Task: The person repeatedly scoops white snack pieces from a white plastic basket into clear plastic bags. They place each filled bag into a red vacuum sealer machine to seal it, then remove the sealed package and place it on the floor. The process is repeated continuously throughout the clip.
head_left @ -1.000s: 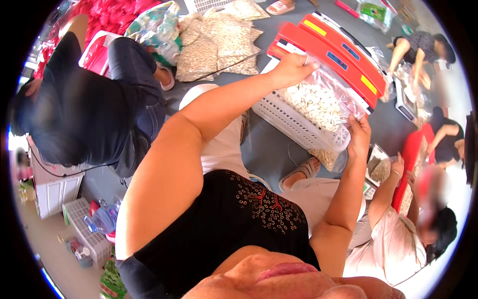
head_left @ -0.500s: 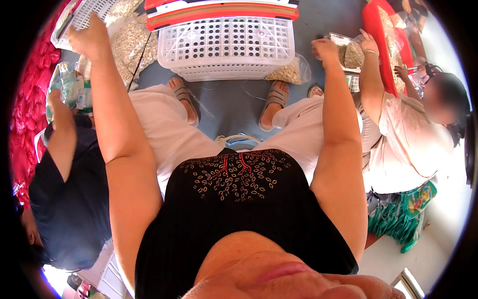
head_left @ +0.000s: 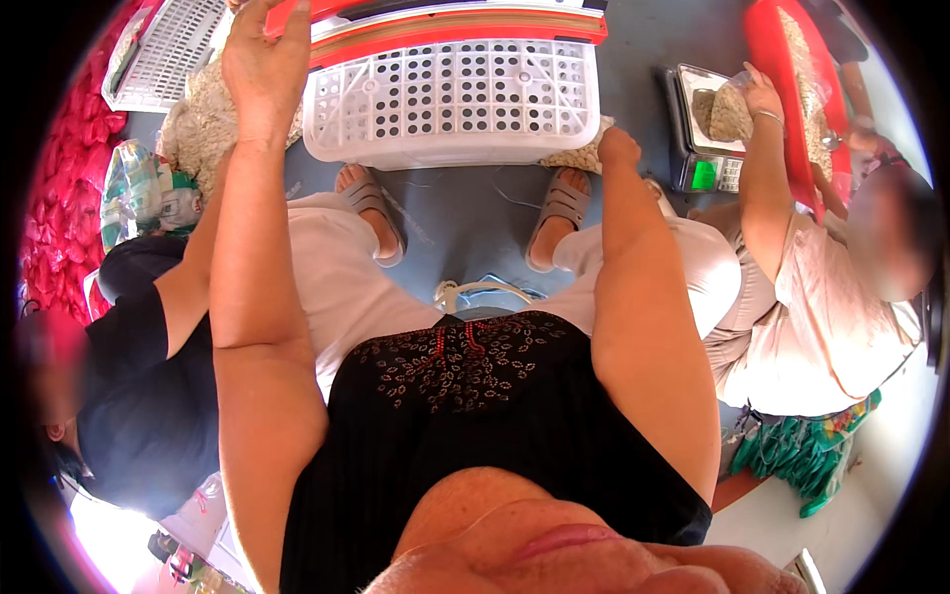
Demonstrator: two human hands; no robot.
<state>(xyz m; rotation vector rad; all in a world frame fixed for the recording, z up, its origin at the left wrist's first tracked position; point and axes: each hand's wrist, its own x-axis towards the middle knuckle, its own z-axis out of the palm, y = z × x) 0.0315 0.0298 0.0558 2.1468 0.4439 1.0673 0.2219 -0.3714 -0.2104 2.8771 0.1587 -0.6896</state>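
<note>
My left hand (head_left: pixel 267 69) is raised at the left end of a long red-and-white device (head_left: pixel 455 42), thumb held apart from the fingers. The fingertips run to the picture's top edge, and I see nothing held in them. That device rests on a white perforated plastic crate (head_left: pixel 450 99) in front of my feet. My right hand (head_left: pixel 620 148) is curled closed beside the crate's right end, close to a bag of pale pieces (head_left: pixel 574 158) on the floor. Whether it grips the bag is hidden.
Pale pieces in clear bags (head_left: pixel 193 124) lie left of the crate, below a white basket (head_left: pixel 163 54). A co-worker at right holds a filled bag (head_left: pixel 730 111) over a scale (head_left: pixel 705 158), beside a red tray (head_left: pixel 792 99). Another person sits close at left, near red bags (head_left: pixel 64 218).
My left hand has moved right, from beside the white basket to the red-and-white device. My right hand has come lower and slightly left, toward the floor bag. The left person's arm has shifted right.
</note>
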